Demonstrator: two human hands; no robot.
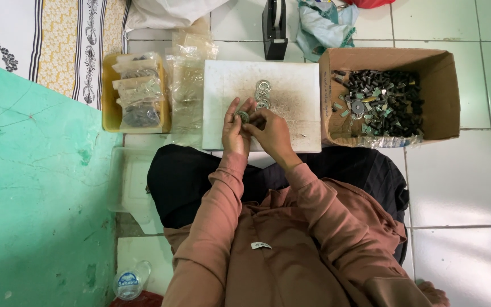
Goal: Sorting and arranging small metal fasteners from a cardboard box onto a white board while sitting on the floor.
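Observation:
My left hand (234, 129) and my right hand (273, 134) meet over the near edge of a white board (296, 113), both pinching a small round metal ring (243, 116) between their fingertips. Just beyond the fingers, three similar metal rings (263, 91) lie in a short row on the board, which is dusted with dark grime. I sit cross-legged on the tiled floor, in pink-brown sleeves and dark trousers.
An open cardboard box (444, 91) of several small dark parts stands at the right. A yellow tray (108, 102) with filled plastic bags sits left, clear bags (187, 85) beside it. A black tape dispenser (274, 28) stands behind the board. A green wall (29, 199) is at my left.

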